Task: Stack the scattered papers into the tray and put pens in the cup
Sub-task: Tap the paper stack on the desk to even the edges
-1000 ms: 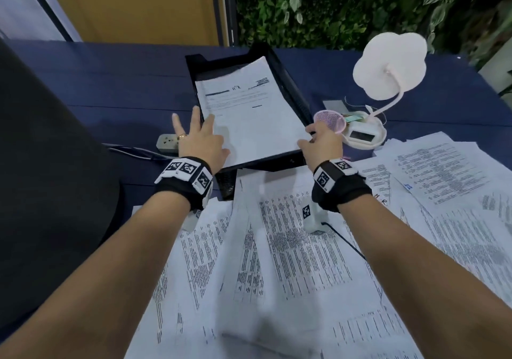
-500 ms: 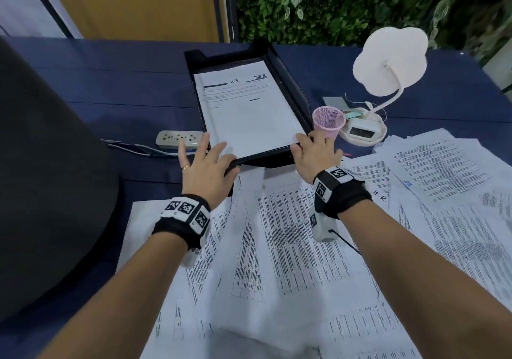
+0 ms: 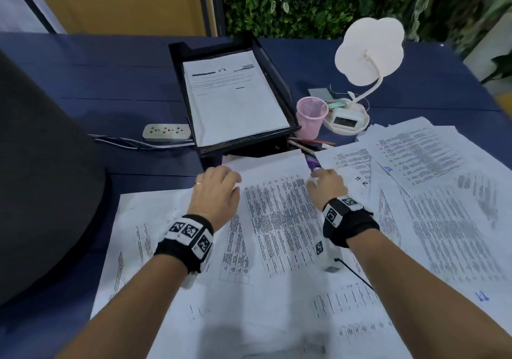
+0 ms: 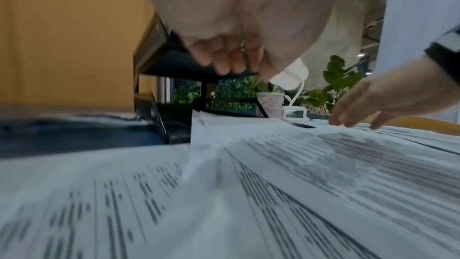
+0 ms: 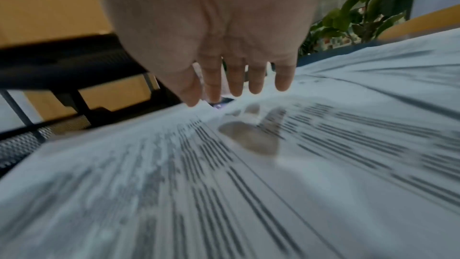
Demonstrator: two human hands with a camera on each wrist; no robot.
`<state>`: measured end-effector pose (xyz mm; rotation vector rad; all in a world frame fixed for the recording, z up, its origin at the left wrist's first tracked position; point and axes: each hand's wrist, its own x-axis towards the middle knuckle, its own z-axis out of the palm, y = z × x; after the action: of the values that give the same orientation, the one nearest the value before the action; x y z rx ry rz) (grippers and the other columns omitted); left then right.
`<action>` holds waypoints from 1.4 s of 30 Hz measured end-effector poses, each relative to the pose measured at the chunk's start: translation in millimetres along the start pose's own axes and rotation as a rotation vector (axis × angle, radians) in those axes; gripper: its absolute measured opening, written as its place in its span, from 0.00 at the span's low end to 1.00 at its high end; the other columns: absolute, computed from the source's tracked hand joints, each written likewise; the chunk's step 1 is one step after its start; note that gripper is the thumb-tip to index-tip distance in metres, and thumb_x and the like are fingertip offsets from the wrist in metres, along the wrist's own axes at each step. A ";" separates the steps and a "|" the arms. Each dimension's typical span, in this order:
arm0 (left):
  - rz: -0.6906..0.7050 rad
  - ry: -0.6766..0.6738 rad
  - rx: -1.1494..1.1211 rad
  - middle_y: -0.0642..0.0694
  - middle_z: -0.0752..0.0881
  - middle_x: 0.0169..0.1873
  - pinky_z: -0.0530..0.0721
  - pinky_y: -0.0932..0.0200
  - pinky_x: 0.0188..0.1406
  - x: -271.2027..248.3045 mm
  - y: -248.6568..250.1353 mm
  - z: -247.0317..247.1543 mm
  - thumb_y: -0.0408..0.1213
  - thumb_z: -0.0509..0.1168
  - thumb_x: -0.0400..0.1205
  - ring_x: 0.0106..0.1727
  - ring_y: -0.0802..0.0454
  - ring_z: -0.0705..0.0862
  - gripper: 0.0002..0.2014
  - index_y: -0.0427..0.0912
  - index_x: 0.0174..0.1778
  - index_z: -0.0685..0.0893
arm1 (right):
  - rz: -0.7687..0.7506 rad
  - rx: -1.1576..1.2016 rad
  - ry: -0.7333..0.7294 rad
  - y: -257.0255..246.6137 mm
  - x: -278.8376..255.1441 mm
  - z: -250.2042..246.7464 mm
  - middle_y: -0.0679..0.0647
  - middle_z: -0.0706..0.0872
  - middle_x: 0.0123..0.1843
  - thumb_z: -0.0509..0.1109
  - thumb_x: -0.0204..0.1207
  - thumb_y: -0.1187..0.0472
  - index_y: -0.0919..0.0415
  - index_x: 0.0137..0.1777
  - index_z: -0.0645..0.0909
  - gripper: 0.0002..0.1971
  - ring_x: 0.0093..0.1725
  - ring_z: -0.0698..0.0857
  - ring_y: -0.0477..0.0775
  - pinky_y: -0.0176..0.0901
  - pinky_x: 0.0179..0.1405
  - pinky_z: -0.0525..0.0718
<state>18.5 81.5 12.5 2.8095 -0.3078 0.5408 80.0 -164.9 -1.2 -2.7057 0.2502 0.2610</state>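
Left hand (image 4: 239, 27) above printed papers (image 4: 273, 184) (text blurred); black tray (image 4: 159, 50) behind, right hand (image 4: 388, 101) opposite.

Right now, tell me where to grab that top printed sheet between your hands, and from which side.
Take the top printed sheet by its two long side edges, near the far corners, left hand from the left and right hand from the right. Its far left corner looks slightly lifted in the left wrist view, probably giving fingers a way under. It points lengthwise at the tray.
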 end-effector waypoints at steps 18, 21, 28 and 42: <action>-0.680 -0.315 -0.698 0.46 0.87 0.55 0.76 0.63 0.52 -7.0 5.2 32.5 0.37 0.64 0.84 0.52 0.53 0.82 0.14 0.42 0.65 0.82 | 0.002 -0.144 -0.293 48.4 -19.5 18.7 0.55 0.65 0.77 0.66 0.75 0.45 0.48 0.76 0.64 0.30 0.76 0.63 0.60 0.65 0.72 0.67; -0.608 -0.193 -0.830 0.56 0.87 0.52 0.81 0.58 0.60 -2.6 6.3 12.5 0.36 0.64 0.83 0.54 0.58 0.85 0.10 0.47 0.60 0.83 | 0.055 0.099 -0.223 43.8 -15.1 11.3 0.60 0.73 0.72 0.69 0.73 0.41 0.56 0.74 0.65 0.34 0.70 0.73 0.61 0.58 0.70 0.73; -0.463 0.094 -1.051 0.52 0.87 0.56 0.82 0.66 0.58 32.0 11.3 -57.3 0.31 0.65 0.82 0.57 0.64 0.85 0.14 0.40 0.65 0.80 | 0.030 0.368 -0.270 25.9 -15.5 -18.6 0.58 0.67 0.80 0.69 0.75 0.42 0.58 0.80 0.62 0.38 0.77 0.70 0.59 0.47 0.71 0.69; -0.204 0.423 -1.160 0.60 0.88 0.48 0.79 0.64 0.59 72.1 18.2 -123.7 0.25 0.62 0.83 0.55 0.61 0.85 0.08 0.40 0.53 0.79 | -0.370 1.038 0.018 -61.3 -23.4 -113.3 0.50 0.86 0.53 0.64 0.80 0.71 0.58 0.59 0.75 0.11 0.51 0.85 0.47 0.55 0.65 0.81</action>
<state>38.2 89.4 155.2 1.5456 -0.1543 0.6139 86.8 -153.4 129.0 -1.6744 -0.1042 -0.0194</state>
